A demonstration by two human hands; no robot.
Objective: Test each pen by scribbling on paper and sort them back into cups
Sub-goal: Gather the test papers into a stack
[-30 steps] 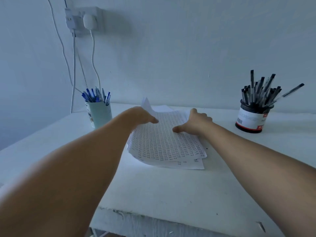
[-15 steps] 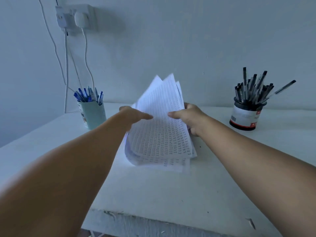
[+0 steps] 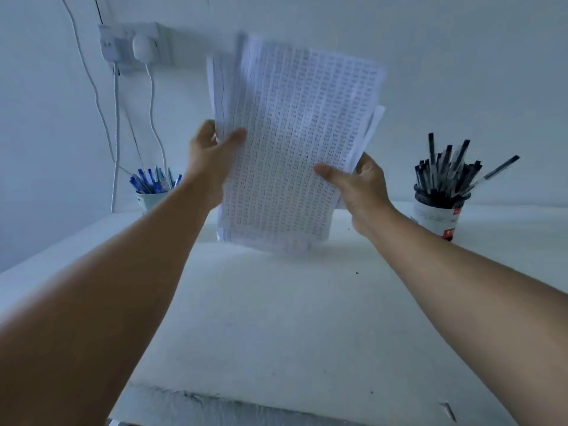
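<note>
Paper stack [image 3: 285, 149] upright between both hands [image 3: 209, 158], above table [image 3: 276, 318].

A stack of printed sheets [image 3: 289, 142] is held upright above the middle of the table [image 3: 276, 318], gripped at 9 o'clock by the left hand [image 3: 209, 158] and at 3 o'clock by the right hand [image 3: 359, 186]. A cup of pens [image 3: 152, 189] is set on the table at 10 o'clock, a second pen cup [image 3: 436, 210] at 2 o'clock. A wall socket [image 3: 132, 44] is mounted at 11 o'clock, behind the table.
</note>
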